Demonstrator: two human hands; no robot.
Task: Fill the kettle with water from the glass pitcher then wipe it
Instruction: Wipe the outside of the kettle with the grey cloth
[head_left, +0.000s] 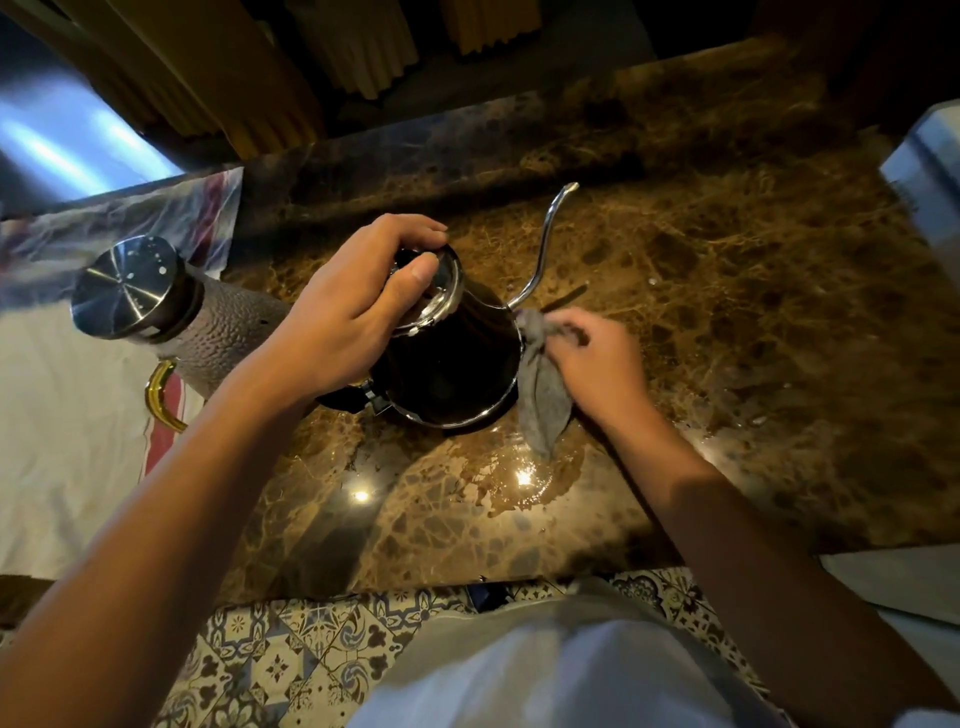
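Your left hand (337, 322) clamps the dark gooseneck kettle's (452, 364) lid; right hand (592, 358) pinches the grey cloth (543, 395). Wipe downward, probably toward the wet base.

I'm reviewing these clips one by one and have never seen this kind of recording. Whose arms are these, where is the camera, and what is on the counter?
There is no machine here: a person wears a wide-angle camera on the head, looking down at their own two bare hands. The left hand grips the lid on top of a dark gooseneck kettle, steadying it. The right hand presses a grey cloth against the kettle's side near the base of the spout, so this is the wiping step. Everything stands on a brown marble counter. Left of the kettle is the glass pitcher, with a steel lid and a gold handle. A wet patch shines in front of the kettle.
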